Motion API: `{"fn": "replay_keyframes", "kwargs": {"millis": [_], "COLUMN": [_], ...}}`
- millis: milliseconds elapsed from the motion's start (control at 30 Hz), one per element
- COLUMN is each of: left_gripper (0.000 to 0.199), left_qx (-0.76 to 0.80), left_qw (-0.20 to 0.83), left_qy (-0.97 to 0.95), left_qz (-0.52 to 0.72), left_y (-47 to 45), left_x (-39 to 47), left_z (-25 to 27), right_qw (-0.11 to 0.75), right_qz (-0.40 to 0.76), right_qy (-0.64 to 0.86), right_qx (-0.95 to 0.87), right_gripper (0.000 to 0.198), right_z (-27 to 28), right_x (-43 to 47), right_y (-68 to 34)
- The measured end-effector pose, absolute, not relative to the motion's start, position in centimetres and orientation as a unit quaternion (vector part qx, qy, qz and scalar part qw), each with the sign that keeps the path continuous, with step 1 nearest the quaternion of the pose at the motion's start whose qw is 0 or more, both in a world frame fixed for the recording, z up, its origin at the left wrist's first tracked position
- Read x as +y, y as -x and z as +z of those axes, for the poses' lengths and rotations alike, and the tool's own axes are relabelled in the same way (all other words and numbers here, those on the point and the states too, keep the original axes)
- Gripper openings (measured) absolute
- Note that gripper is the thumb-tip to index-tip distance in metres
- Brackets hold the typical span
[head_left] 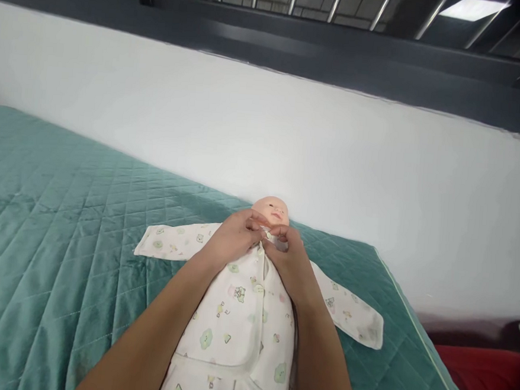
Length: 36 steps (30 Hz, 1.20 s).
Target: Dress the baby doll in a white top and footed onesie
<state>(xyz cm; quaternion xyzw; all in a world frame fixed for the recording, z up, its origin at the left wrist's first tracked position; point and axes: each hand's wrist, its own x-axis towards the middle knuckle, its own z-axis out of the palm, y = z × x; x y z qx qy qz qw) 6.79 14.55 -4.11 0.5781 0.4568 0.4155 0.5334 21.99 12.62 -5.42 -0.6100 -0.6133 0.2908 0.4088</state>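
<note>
A baby doll (273,208) lies on its back on the green quilted cover, its head toward the wall. It wears a white baby jacket (239,303) printed with small bears and green shapes, both sleeves spread out sideways. At the collar, just under the doll's chin, my left hand (239,234) pinches the jacket's edge. Close beside it, my right hand (285,250) pinches the other side of the neck opening. A button shows between my fingertips, and another sits lower on the front placket. The doll's neck is mostly hidden by my hands.
The green quilted bed cover (83,236) spreads under the doll and ends at a piped edge on the right. Behind it rises a white wall (264,136) below a dark window frame with metal bars. Something red (487,377) is beyond the bed at lower right.
</note>
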Motion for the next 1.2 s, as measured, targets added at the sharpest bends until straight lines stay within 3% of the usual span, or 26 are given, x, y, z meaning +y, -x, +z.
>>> {"fn": "replay_keyframes", "kwargs": {"millis": [167,300,533,667,800,967,1200], "left_gripper": [0.02,0.021,0.035,0.045,0.045,0.038,0.037], "left_qx": [0.506,0.504,0.479,0.476,0.502,0.511,0.5], "left_qw": [0.387,0.341,0.281,0.209,0.145,0.143,0.195], "left_qy": [-0.645,-0.675,-0.74,-0.786,-0.799,-0.789,-0.776], "left_qz": [0.423,0.418,0.381,0.335,0.299,0.31,0.331], "left_y": [-7.1,-7.1,-6.9,-6.7,-6.6,-6.7,-6.6], "left_x": [15.0,15.2,14.8,14.1,13.6,13.7,14.0], "left_z": [-4.7,-4.9,-5.1,-4.9,-4.5,-4.6,-4.9], "right_qw": [0.421,0.423,0.478,0.499,0.477,0.461,0.302], "right_qz": [0.295,0.295,0.38,0.363,0.264,0.178,0.12], "right_qy": [0.608,0.621,0.594,0.585,0.597,0.59,0.612], "right_qx": [-0.605,-0.59,-0.524,-0.526,-0.589,-0.639,-0.721], "right_gripper": [0.027,0.027,0.027,0.019,0.017,0.024,0.034], "right_z": [-5.5,-5.4,-5.3,-5.1,-4.9,-4.8,-2.6], "right_x": [12.6,12.5,12.3,12.1,11.8,11.5,10.2], "right_y": [-22.0,-21.9,-22.3,-22.5,-22.4,-22.1,-21.4]}}
